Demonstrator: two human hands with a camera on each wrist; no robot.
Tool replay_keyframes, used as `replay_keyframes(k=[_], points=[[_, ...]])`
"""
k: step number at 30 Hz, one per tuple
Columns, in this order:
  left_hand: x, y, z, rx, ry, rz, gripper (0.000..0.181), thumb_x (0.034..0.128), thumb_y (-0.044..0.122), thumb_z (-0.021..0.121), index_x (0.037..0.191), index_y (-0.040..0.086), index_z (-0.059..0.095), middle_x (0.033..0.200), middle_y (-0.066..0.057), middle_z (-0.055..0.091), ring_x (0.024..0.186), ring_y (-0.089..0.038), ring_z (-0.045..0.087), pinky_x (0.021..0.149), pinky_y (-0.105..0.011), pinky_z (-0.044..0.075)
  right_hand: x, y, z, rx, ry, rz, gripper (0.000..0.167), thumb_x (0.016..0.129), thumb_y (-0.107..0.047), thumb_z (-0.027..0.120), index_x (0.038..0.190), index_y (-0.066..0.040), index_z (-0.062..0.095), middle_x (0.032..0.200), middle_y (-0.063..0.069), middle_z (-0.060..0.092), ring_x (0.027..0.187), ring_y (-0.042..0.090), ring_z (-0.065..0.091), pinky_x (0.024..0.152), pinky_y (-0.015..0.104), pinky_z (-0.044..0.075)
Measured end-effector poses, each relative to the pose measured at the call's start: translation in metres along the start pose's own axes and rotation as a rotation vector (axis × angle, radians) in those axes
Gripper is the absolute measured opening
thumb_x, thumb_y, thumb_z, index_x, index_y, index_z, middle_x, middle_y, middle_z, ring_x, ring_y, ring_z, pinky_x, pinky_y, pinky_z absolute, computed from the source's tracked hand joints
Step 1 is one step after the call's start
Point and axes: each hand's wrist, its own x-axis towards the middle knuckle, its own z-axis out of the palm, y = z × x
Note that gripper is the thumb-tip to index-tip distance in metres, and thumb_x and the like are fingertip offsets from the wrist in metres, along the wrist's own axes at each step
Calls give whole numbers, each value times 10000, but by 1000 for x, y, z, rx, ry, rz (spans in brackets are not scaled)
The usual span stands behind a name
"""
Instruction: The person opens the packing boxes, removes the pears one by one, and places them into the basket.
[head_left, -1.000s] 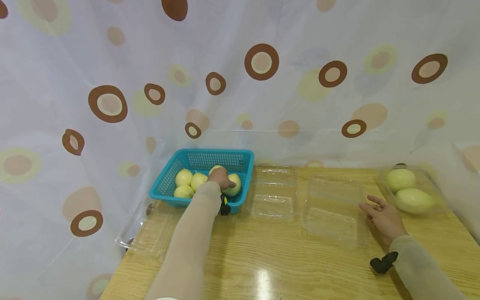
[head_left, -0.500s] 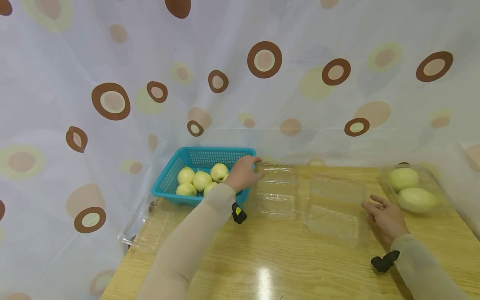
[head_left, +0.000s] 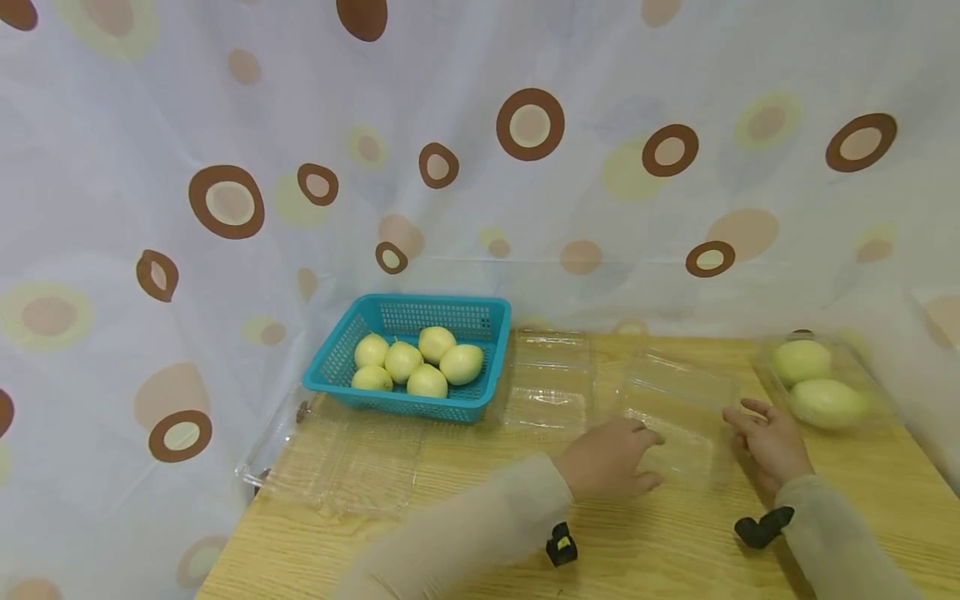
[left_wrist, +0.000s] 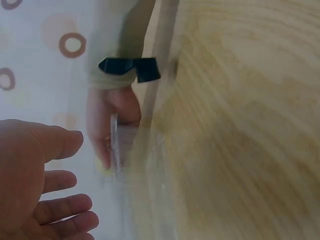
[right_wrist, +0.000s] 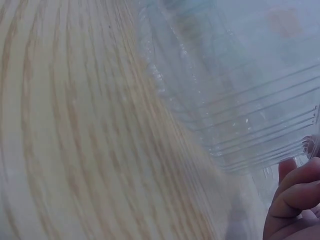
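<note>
My left hand hovers over the table, its fingers spread and holding nothing. In the left wrist view its thumb and fingers stand apart from the clear plastic box. My right hand pinches the right edge of that clear plastic box, which sits slightly askew. The right wrist view shows curled fingers at the corner of the box's ribbed wall. Several pale yellow-green fruits, apples or pears, lie in a blue basket at the left.
Another clear box stands beside the basket. More clear plastic lies at the table's left edge. At the right, a clear box holds two pale green fruits. A dotted curtain hangs behind the wooden table.
My left hand has left the basket and moved right, toward the clear box, with nothing in it; the fruits stay behind. The box by my right hand has turned a little.
</note>
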Motion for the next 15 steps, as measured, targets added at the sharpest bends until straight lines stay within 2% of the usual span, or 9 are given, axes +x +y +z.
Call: replay_keyframes(k=[4, 6, 8, 10, 13, 15], points=[[1, 20, 17, 36, 8, 59, 521, 920, 490, 588, 1355, 207, 540, 1295, 73, 536, 1179, -53, 485, 980, -136, 375, -4, 3, 2, 229, 11, -19, 653, 925, -254, 659, 1446, -120, 289, 902, -86, 625, 584, 73, 510, 480, 236, 456], [1, 24, 24, 48, 19, 54, 528, 915, 502, 586, 1360, 222, 533, 1323, 66, 515, 1220, -70, 458, 1020, -161, 351, -6, 4, 4, 305, 15, -47, 494, 925, -199, 658, 1335, -203, 381, 894, -61, 632, 556, 74, 510, 454, 224, 449], [2, 25, 29, 55, 25, 34, 536, 916, 503, 584, 1369, 224, 520, 1357, 55, 493, 1253, -78, 434, 1049, -177, 323, -7, 5, 5, 332, 22, -72, 364, 937, -172, 640, 1234, -249, 444, 893, -51, 621, 550, 70, 515, 451, 214, 450], [4, 26, 32, 51, 25, 0, 549, 914, 508, 584, 1381, 230, 504, 1387, 52, 467, 1277, -78, 410, 1065, -185, 305, -8, 6, 6, 341, 28, -76, 277, 951, -165, 619, 1177, -249, 483, 903, -54, 593, 562, 61, 514, 456, 201, 447], [7, 25, 34, 55, 24, -44, 562, 916, 521, 573, 1395, 240, 485, 1419, 49, 433, 1299, -80, 385, 1070, -190, 301, -9, 6, 8, 364, 38, -53, 208, 959, -159, 602, 1144, -194, 511, 906, -63, 558, 598, 54, 514, 483, 186, 447], [8, 25, 34, 72, 38, -50, 558, 913, 526, 574, 1384, 238, 498, 1412, 44, 443, 1293, -85, 393, 1066, -190, 309, -11, 6, 9, 373, 45, -25, 205, 961, -169, 600, 1140, -147, 501, 890, -69, 553, 616, 54, 524, 499, 179, 456]])
